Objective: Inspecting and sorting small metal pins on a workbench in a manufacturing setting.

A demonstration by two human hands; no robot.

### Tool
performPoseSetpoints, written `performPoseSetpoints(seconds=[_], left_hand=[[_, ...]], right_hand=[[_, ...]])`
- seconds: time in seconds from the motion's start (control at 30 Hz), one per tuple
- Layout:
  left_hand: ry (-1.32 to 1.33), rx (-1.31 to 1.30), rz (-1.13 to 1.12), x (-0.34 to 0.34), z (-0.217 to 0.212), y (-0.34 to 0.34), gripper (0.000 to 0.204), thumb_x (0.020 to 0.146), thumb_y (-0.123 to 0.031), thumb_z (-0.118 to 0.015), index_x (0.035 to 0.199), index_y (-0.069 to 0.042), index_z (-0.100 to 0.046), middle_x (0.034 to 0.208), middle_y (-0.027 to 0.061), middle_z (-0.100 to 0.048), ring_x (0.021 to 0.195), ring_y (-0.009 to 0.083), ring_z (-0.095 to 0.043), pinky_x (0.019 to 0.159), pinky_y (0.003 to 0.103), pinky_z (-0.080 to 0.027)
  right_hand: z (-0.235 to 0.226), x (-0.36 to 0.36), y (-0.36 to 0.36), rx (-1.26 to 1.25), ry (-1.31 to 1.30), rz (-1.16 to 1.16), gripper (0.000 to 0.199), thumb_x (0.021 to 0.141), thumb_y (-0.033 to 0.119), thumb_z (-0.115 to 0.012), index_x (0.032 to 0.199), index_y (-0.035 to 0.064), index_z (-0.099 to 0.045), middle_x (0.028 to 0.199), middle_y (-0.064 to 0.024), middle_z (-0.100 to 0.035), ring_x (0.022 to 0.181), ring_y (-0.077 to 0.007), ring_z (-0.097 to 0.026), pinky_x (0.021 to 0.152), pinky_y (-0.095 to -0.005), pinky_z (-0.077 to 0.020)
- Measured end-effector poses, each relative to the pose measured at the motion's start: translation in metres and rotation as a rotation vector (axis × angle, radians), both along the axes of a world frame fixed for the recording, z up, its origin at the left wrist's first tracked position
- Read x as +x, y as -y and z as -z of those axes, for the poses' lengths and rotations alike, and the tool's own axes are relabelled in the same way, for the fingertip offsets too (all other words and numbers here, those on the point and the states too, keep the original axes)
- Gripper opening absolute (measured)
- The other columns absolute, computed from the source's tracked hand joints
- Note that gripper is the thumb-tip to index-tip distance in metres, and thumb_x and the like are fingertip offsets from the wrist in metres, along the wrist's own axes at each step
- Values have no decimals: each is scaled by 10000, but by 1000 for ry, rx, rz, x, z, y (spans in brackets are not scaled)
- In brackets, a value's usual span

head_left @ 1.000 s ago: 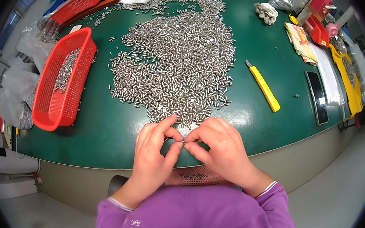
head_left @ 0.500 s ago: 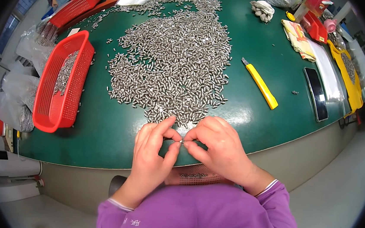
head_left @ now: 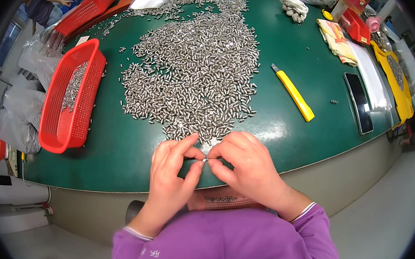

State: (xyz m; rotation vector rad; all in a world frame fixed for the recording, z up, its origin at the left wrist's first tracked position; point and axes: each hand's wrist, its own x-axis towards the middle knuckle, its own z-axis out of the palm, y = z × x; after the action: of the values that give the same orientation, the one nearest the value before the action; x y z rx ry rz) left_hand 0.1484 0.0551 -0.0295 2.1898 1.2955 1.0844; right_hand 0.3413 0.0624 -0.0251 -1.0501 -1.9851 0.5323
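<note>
A large heap of small silver metal pins (head_left: 192, 74) covers the middle of a green table (head_left: 116, 156). At the table's near edge my left hand (head_left: 174, 168) and my right hand (head_left: 243, 167) meet fingertip to fingertip. Together they pinch one small metal pin (head_left: 205, 161) just in front of the heap. Purple sleeves cover both forearms. Below the hands, at the table's edge, a red perforated basket (head_left: 221, 200) with pins in it shows partly behind my wrists.
A red plastic basket (head_left: 66, 102) holding some pins stands at the left. A yellow utility knife (head_left: 293, 92) lies right of the heap, with a dark phone (head_left: 359, 103) beyond it. Clear bags (head_left: 19, 113) hang off the left edge. Another person (head_left: 43, 4) stands far left.
The hands stay together at the table's edge, with only slight finger movement. The view has shifted a little.
</note>
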Motion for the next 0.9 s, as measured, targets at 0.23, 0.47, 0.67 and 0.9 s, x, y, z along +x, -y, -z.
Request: performPoseSetpoints(seconds=[0.23,0.47,0.67,0.9], left_hand=[[1,15,-13,1,1,1,584,757,42,-741,1318,-41,-604,909,-9,-707,943,207,-585,908,378,-444],[-3,15,-3,1,0,1,586,757,44,-739,1320,-44,-604,905,-12,-707,949,206,-583,909,377,-440],[-10,22,-8,0,0,1,584,757,40,-744,1317,-45,-603,910,-17,-709,953,205,-583,902,380,-436],[-56,53,109,-5,-2,3,568,773,0,-755,1316,-80,-611,934,-25,-700,952,208,-596,861,383,-439]], right_hand=[[1,0,0,13,-12,18,87,821,54,-702,866,52,-627,829,-92,-545,785,-299,-563,724,-412,-471],[0,1,2,49,12,34,89,824,42,-690,886,45,-625,847,-92,-549,783,-295,-559,726,-403,-469],[-1,0,2,23,16,30,97,823,47,-690,899,52,-631,862,-86,-557,794,-287,-561,740,-399,-475],[-4,10,6,-25,76,-60,96,810,78,-695,897,86,-655,887,-71,-565,851,-284,-575,783,-415,-481]])
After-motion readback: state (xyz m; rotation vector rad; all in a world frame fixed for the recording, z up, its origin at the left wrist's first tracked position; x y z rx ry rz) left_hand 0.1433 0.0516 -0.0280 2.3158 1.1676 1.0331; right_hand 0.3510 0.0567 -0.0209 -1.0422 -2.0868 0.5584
